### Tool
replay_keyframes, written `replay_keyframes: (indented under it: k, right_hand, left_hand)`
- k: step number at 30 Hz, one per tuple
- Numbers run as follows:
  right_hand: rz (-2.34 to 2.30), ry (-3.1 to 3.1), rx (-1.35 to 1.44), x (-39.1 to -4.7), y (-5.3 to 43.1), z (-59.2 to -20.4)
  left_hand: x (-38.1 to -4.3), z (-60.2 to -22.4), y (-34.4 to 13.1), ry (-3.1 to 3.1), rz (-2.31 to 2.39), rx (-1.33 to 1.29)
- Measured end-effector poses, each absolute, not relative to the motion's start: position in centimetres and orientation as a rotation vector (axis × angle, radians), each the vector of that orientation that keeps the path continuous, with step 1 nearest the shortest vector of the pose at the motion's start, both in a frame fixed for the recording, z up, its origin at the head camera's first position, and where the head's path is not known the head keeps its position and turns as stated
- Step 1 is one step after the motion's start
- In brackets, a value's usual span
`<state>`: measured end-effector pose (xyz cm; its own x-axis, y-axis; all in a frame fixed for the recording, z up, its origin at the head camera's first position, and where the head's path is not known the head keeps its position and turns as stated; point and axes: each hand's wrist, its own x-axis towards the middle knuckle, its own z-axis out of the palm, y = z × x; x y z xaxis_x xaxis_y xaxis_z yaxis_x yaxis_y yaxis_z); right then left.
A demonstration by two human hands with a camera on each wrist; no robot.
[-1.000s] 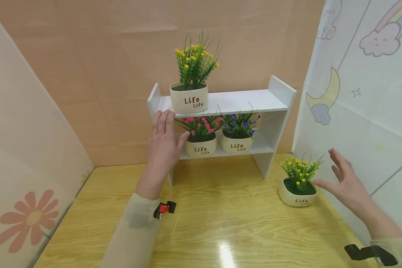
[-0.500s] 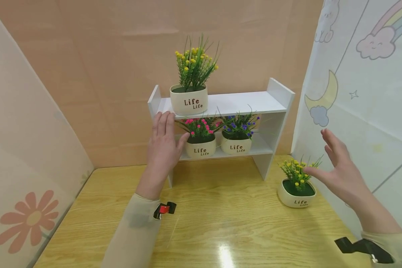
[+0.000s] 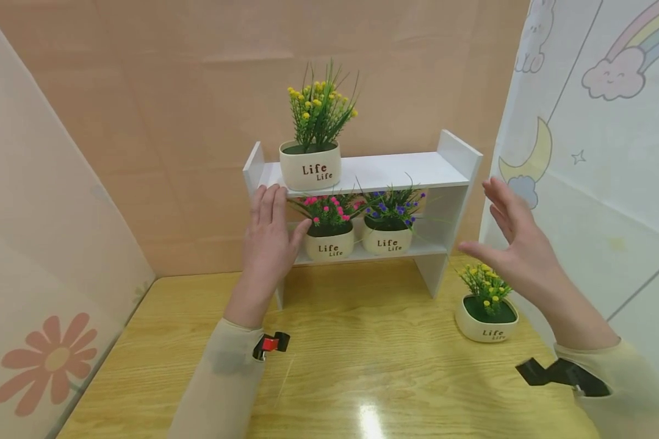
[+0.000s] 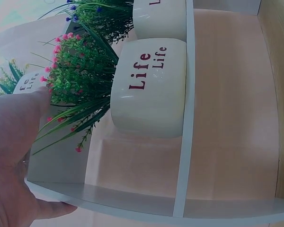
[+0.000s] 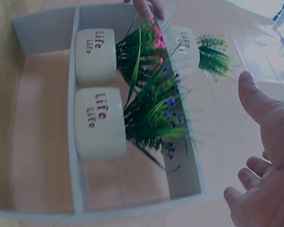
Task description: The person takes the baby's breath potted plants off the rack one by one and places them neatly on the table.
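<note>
My left hand [image 3: 269, 235] holds the left end of a white two-tier shelf [image 3: 401, 171]; its fingers lie at the upper board's front corner. In the left wrist view, the thumb [image 4: 19, 116] overlaps the upper board and a finger [image 4: 57, 209] lies outside the side panel. My right hand [image 3: 518, 244] is raised in the air near the shelf's right end, thumb spread from the fingers, holding nothing. A cream pot with yellow flowers [image 3: 310, 167] stands on the upper board. Below are a pot with pink flowers [image 3: 329, 244] and one with purple-blue flowers [image 3: 387, 239].
Another cream pot with yellow flowers [image 3: 486, 320] stands on the wooden table [image 3: 362, 347], right of the shelf and below my right hand. A peach backdrop [image 3: 187, 122] rises behind, and patterned panels [image 3: 626, 183] flank the table.
My right hand has moved left and up, from beside the yellow-flowered pot on the table toward the shelf's right end. The left hand, shelf and pots stay in place.
</note>
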<state>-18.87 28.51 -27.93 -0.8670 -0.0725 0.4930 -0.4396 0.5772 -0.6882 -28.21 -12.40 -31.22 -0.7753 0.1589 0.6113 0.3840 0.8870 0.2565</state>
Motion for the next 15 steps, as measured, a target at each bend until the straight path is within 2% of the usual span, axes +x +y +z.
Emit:
replay_keyframes:
  k: [15]
  right_hand:
    - [1.199,-2.437,0.641,-22.9,21.7,-22.6]
  left_hand:
    - [-28.1,-31.3,-12.3,-2.425,-0.48,-0.402]
